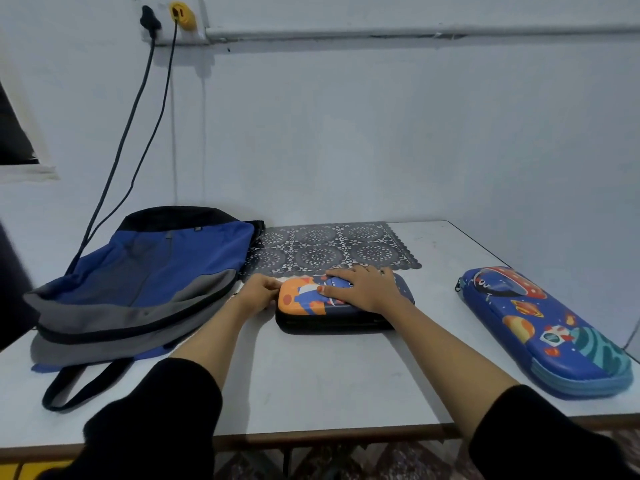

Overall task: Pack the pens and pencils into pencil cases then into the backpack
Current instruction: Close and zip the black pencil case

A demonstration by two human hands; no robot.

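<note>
A dark pencil case with an orange and blue cartoon lid (304, 299) lies closed in the middle of the white table (311, 382). My right hand (363, 289) rests flat on its lid, fingers spread. My left hand (259, 292) pinches the case's left end, where the zip runs; the zip pull itself is hidden. A second, blue space-themed pencil case (550, 327) lies closed at the right. A blue, grey and black backpack (145, 282) lies flat at the left. No loose pens or pencils show.
A dark lace-patterned mat (332, 247) lies behind the middle case, against the wall. Two cables (138, 126) hang from wall sockets down behind the backpack. A backpack strap (79, 382) trails toward the table's front edge.
</note>
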